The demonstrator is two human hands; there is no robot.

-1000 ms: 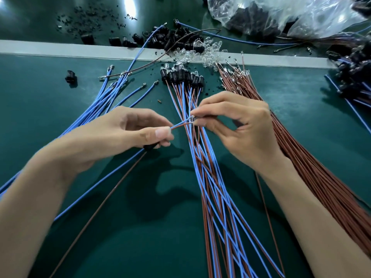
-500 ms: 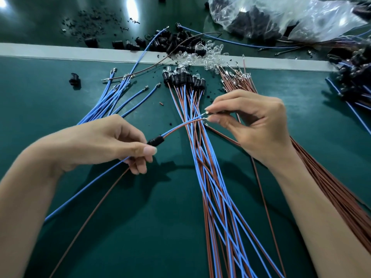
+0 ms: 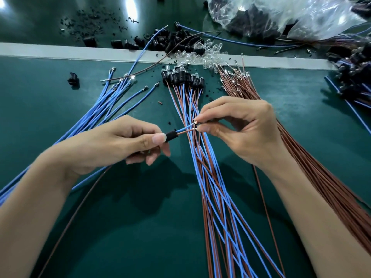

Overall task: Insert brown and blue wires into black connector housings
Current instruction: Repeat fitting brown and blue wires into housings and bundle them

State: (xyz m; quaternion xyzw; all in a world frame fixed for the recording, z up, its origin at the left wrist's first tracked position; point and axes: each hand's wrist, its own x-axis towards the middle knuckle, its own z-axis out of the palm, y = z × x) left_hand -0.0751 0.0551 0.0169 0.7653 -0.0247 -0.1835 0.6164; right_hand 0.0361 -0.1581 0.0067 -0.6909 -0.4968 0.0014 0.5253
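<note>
My left hand (image 3: 120, 141) pinches a small black connector housing (image 3: 171, 135) between thumb and forefinger. A blue wire (image 3: 183, 129) and a brown wire (image 3: 184, 133) run out of its right end. My right hand (image 3: 241, 131) pinches the metal tips of both wires (image 3: 195, 125) just above the middle bundle. The two wires trail back under my left hand toward the lower left. A bundle of finished brown-and-blue pairs (image 3: 210, 177) with black housings (image 3: 180, 78) at the far end lies under my hands.
Loose blue wires (image 3: 96, 115) fan out at left, loose brown wires (image 3: 301, 157) at right. Spare black housings (image 3: 176, 40) and clear LEDs (image 3: 200, 54) lie by the white strip (image 3: 60, 51). A plastic bag (image 3: 281, 17) sits at back right, more assemblies (image 3: 353, 73) at far right.
My left hand moved right toward the right hand, shortening the wire span between them. The black housing now shows at my fingertips, closer to the wire tips. The right hand stayed.
</note>
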